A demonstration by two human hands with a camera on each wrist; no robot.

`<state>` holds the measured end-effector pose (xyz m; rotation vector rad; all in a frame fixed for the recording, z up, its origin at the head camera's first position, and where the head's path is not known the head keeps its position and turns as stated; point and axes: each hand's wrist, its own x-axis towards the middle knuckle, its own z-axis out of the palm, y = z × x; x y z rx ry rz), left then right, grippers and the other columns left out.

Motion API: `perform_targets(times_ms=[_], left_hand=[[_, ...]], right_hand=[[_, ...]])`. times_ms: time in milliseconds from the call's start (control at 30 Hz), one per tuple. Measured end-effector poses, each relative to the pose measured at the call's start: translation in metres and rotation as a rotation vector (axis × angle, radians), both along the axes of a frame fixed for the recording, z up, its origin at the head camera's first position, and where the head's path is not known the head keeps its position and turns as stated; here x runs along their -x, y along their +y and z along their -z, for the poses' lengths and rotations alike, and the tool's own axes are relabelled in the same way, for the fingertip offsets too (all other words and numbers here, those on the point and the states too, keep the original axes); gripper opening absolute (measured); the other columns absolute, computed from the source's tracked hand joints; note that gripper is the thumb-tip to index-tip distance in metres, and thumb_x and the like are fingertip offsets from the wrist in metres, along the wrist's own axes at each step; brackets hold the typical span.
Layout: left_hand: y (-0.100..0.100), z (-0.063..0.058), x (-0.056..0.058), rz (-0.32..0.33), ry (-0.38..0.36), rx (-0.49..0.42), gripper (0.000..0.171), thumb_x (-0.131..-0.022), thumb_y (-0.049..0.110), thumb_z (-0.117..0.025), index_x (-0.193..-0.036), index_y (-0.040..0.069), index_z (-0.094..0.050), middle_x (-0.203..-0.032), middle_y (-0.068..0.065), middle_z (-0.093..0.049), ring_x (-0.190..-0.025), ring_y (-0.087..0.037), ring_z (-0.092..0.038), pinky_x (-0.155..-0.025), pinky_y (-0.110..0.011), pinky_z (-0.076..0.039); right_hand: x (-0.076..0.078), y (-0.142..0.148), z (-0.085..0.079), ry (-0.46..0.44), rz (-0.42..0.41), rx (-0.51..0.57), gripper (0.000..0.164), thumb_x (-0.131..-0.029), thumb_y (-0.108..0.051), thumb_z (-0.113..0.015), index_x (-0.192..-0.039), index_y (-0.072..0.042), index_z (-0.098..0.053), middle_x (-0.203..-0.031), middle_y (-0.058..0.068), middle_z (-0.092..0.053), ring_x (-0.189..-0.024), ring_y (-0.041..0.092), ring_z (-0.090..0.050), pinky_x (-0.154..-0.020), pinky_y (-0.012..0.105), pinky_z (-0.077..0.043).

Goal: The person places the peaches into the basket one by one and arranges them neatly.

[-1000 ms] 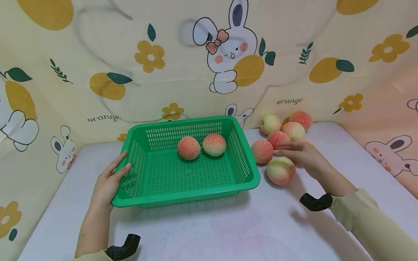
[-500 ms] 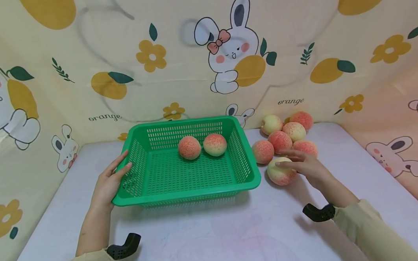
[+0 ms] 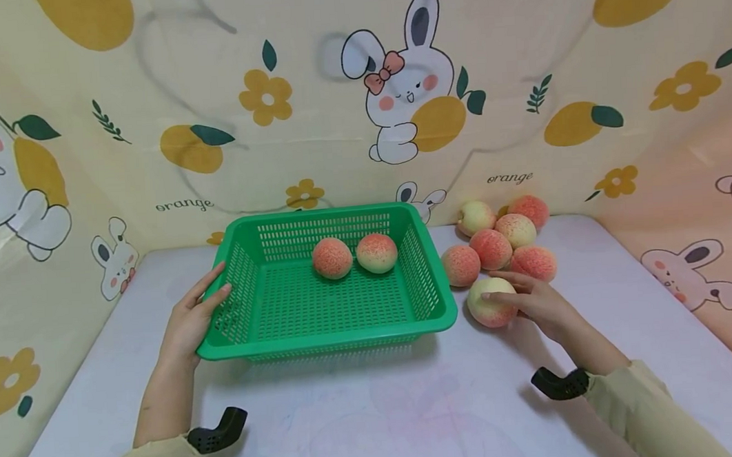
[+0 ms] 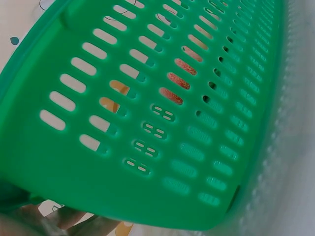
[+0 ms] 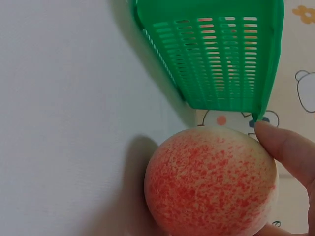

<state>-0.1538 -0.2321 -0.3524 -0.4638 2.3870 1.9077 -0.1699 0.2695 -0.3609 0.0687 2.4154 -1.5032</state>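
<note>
My left hand [image 3: 184, 331] grips the left rim of a green plastic basket [image 3: 347, 340], thumb and fingertips showing over the edge. Inside, toward the back, two speckled peaches [image 3: 332, 258] sit side by side. To the right of the basket, my right hand [image 3: 540, 305] holds a pale yellow and red peach [image 3: 485, 310] low over the table, thumb on its near side and fingers on its far side. Up close in the right wrist view, that peach [image 5: 209, 182] has the thumb [image 5: 285, 147] against its edge. The left wrist view is filled by the basket's slotted wall [image 4: 98, 172].
Several more peaches [image 3: 491, 249] lie grouped behind the right hand, one of them [image 3: 461, 265] close beside the basket's right wall. A white table [image 3: 351, 415] lies under everything. A patterned cloth [image 3: 312, 148] with rabbits and oranges hangs behind and along the sides.
My right hand has come down and nearer from over the peach group to the front peach and taken hold of it. The left hand and the basket have stayed in place.
</note>
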Motion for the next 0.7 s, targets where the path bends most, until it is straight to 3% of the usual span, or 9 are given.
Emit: perform_targets(times_ms=[200, 700], left_hand=[[0.001, 0.0, -0.001, -0.007, 0.014, -0.007, 0.053, -0.098, 0.042, -0.052, -0.148, 0.036, -0.035, -0.159, -0.001, -0.021, -0.133, -0.02, -0.033, -0.077, -0.014, -0.044], [0.001, 0.0, 0.0, -0.012, 0.008, -0.008, 0.053, -0.097, 0.042, -0.052, -0.147, 0.037, -0.035, -0.159, -0.001, -0.021, -0.138, -0.023, -0.027, -0.083, -0.019, -0.04]], right_hand=[[-0.003, 0.0, 0.005, -0.034, -0.04, -0.009, 0.07, -0.091, -0.032, -0.064, -0.145, 0.001, -0.033, -0.133, 0.02, -0.045, -0.101, 0.016, -0.053, -0.081, 0.028, -0.049], [-0.013, -0.005, 0.01, 0.002, -0.059, -0.054, 0.074, -0.09, -0.03, -0.066, -0.146, 0.0, -0.028, -0.131, 0.023, -0.044, -0.112, 0.029, -0.046, -0.078, 0.029, -0.045]])
